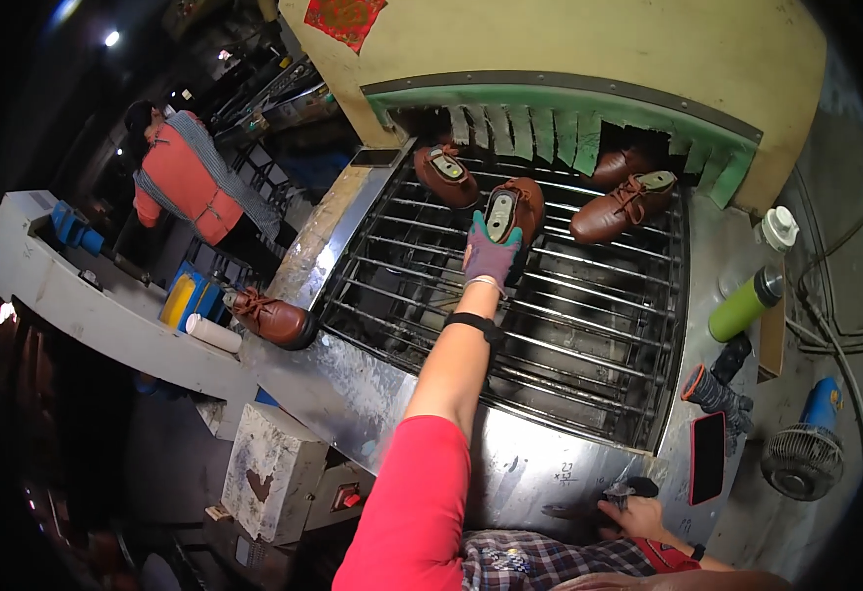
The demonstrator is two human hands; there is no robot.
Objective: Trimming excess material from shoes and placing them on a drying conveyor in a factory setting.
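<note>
Across the middle of the view runs a metal bar conveyor (pixel 550 325) leading into a yellow-and-green oven tunnel (pixel 589 89) whose mouth is hung with green strip curtains (pixel 540 128). Around the conveyor lies a worn steel frame (pixel 353 384), and to its left a pale grey bench (pixel 67 286) where another person in a red top (pixel 180 177) bends over, well apart from the work at the rollers. On the bars sit several brown leather shoes: one at the upper left (pixel 446 177), a laced one at the right (pixel 621 209) just before the curtain, and another half under the curtain (pixel 621 163). A further brown shoe (pixel 274 317) rests off the conveyor on the frame's left edge, beside a white cylinder (pixel 213 333). Right of the conveyor stand a green bottle (pixel 745 303) and a white-capped bottle (pixel 777 228), with a dark phone (pixel 707 457) lower down and a small fan (pixel 802 459) on the floor. The left hand (pixel 491 254), in a purple and green glove, reaches far out over the bars and is closed around the heel end of the middle brown shoe (pixel 512 209), which lies on the conveyor near the tunnel mouth. The right hand (pixel 638 514), bare, rests at the near steel edge with its fingers curled on a small dark tool (pixel 629 489)
</note>
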